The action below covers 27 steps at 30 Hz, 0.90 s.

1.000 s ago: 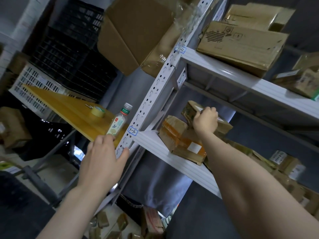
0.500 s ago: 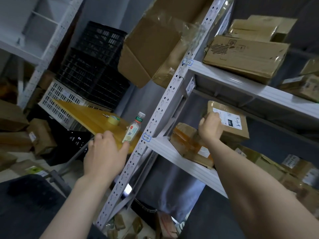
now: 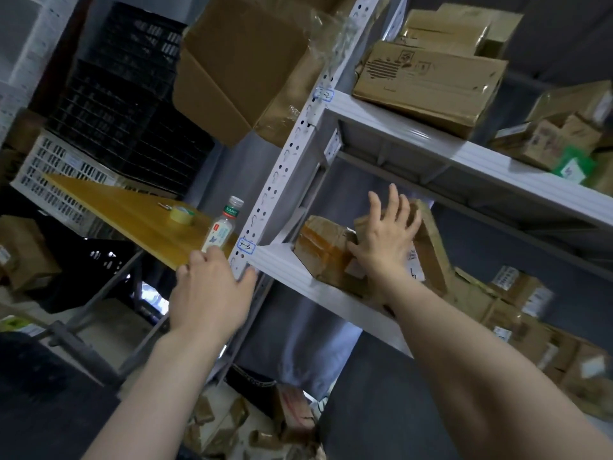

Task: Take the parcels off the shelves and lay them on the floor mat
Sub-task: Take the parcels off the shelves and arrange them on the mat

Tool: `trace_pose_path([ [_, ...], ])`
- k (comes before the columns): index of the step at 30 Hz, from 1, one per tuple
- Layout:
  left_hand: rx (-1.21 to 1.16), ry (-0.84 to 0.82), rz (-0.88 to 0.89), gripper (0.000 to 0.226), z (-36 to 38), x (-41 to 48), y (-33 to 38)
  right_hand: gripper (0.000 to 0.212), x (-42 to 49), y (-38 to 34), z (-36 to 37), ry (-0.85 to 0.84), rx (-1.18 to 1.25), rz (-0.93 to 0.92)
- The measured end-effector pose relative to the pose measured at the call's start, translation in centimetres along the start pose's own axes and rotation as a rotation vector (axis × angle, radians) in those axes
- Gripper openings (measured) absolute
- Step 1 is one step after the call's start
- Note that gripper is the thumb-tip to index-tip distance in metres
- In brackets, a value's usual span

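Observation:
On the middle shelf (image 3: pixel 298 273) a brown parcel with a white label (image 3: pixel 434 250) leans tilted beside a parcel wrapped in orange tape (image 3: pixel 323 244). My right hand (image 3: pixel 386 237) is spread flat over the labelled parcel, fingers straight, thumb touching the taped one. My left hand (image 3: pixel 210 293) hangs in front of the white shelf upright (image 3: pixel 282 174), fingers loosely bent and holding nothing. More parcels (image 3: pixel 431 81) lie on the upper shelf (image 3: pixel 431 141), and others (image 3: pixel 517 310) sit further right on the middle shelf.
A yellow table (image 3: pixel 126 210) stands left of the rack with a bottle (image 3: pixel 224 224) and a tape roll (image 3: pixel 181 214). Black and white crates (image 3: pixel 126 94) are stacked behind it. A large open carton (image 3: pixel 245 61) sits overhead. Small parcels (image 3: pixel 225 423) lie on the floor below.
My right hand held the labelled parcel lifted off the shelf; now the parcel leans on the shelf and the hand is spread open over it. My left hand stays by the upright.

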<state>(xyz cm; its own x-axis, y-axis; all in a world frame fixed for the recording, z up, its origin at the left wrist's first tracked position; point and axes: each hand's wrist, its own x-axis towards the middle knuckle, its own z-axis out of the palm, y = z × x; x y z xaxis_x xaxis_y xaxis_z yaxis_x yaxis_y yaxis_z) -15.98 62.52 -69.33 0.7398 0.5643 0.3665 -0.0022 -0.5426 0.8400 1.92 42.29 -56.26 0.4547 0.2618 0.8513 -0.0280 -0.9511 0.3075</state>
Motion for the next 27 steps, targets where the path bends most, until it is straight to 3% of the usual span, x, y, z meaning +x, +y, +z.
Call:
trace_pose_path([
  [4, 0.036, -0.044, 0.027, 0.053, 1.5, -0.6, 0.4, 0.137, 0.2, 3.9, 0.0, -0.225, -0.018, 0.234],
  [7, 0.029, -0.065, 0.036, 0.053, 2.5, -0.8, 0.5, 0.147, -0.3, 7.1, 0.5, -0.356, 0.335, 0.52],
  [9, 0.024, -0.085, 0.045, 0.055, 3.3, -0.8, 0.4, 0.145, -1.4, 8.2, 1.3, -0.507, 0.635, 0.589],
  [12, 0.017, -0.191, 0.069, 0.055, 4.5, -0.9, -0.1, 0.12, -5.6, 6.6, 2.5, -0.643, 0.697, 0.435],
  [16, 0.079, -0.378, 0.008, 0.057, 6.0, -0.9, -4.2, 0.085, -14.2, 0.3, 4.8, -0.505, 0.584, 0.157],
  [18, 0.125, -0.452, -0.068, 0.056, 6.2, -1.1, -7.5, 0.073, -18.7, -3.3, 6.0, -0.594, 0.675, 0.081],
  [22, 0.325, -0.635, -0.191, 0.064, 6.8, -4.1, -14.5, 0.072, -27.7, -9.4, 7.2, -1.167, 0.684, 0.068],
  [25, 0.442, -0.829, -0.298, 0.057, 7.2, -7.6, -19.2, 0.094, -33.3, -11.6, 6.5, -1.738, 0.563, 0.061],
  [27, 0.508, -0.944, -0.339, 0.051, 7.5, -9.3, -20.8, 0.101, -35.8, -11.7, 5.9, -2.017, 0.477, 0.138],
])
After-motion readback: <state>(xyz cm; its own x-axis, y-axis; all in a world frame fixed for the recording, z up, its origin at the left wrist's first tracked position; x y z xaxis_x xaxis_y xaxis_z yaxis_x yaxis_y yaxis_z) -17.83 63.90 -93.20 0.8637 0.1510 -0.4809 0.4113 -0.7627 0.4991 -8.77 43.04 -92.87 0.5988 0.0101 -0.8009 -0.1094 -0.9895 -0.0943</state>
